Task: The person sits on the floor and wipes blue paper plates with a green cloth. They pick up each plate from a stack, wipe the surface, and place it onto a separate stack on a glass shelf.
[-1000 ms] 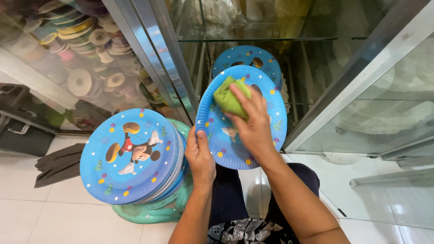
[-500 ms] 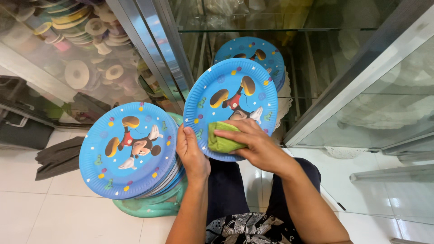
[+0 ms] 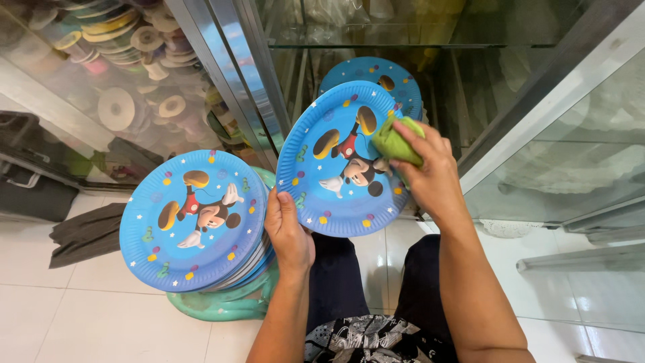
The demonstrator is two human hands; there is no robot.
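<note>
One head-worn camera, looking steeply down from above the person's lap.

It faces forward and down at close range: the left hand (image 3: 289, 232) and right hand (image 3: 430, 171) fill the middle, a blue paper plate (image 3: 336, 168) between them. The white tiled floor (image 3: 67, 316) lies near and left, a glass cabinet (image 3: 537, 134) far and right; its depths are probably shelves, blurred by reflections. No second view shares the scene.

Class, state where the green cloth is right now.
The green cloth is in the right hand, pressed on the right edge of the held blue plate.
</note>
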